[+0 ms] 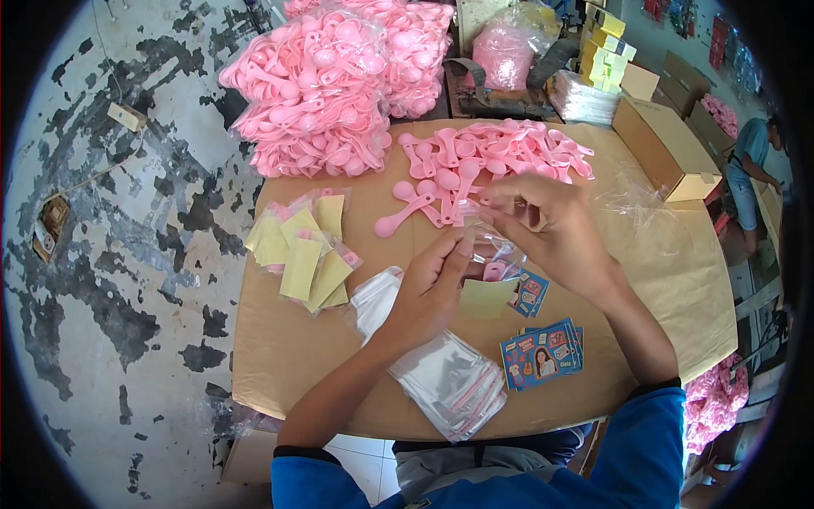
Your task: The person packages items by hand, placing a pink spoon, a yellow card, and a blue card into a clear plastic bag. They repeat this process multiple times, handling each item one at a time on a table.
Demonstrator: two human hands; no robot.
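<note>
Between my hands is a small clear plastic bag [498, 248] with a pink spoon and a pale yellow card [487, 299] at its lower end. My left hand [432, 284] is closed on the bag's left side. At the bag's top edge, my right hand [547, 225] pinches with thumb and fingers. Under my left wrist lies a stack of clear bags [449, 382]. Blue printed cards [543, 355] are stacked to its right. Just beyond my hands spreads a pile of loose pink spoons [509, 148].
Filled packets with yellow cards [309, 254] lie at the table's left. Large bags of pink spoons [318, 93] stand at the back left. A cardboard box [666, 148] and small yellow boxes [604, 55] are at the back right. Another person [753, 170] works at far right.
</note>
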